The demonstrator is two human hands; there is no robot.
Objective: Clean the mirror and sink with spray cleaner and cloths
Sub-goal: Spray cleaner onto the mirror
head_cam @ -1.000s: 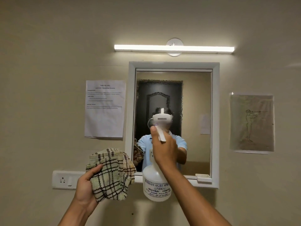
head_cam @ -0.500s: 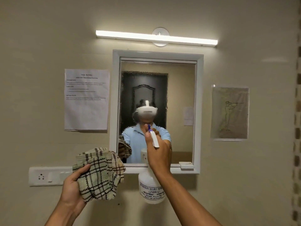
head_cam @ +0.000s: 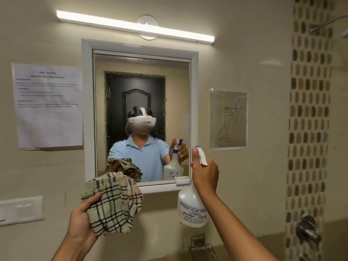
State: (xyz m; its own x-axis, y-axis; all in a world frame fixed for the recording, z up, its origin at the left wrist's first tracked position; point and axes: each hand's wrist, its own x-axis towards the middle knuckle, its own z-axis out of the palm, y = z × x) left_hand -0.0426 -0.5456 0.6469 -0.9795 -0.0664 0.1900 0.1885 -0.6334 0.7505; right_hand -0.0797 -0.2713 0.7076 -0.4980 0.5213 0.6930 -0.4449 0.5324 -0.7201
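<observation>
Head view: right hand (head_cam: pixel 204 174) gripping neck of white spray bottle (head_cam: pixel 192 208), held up beside lower-right corner of white-framed mirror (head_cam: pixel 140 113). Left hand (head_cam: pixel 82 221) clenched on checked cloth (head_cam: pixel 113 202), below mirror's lower-left corner. Tube light (head_cam: pixel 131 25) above mirror, lit.

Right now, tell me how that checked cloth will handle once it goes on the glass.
The checked cloth is bunched in the left hand with folds drooping loose, so it is likely floppy and will mould to the mirror. It probably weighs little, since a few fingers hold it up. The woven texture suggests it grips rather than slips.
</observation>
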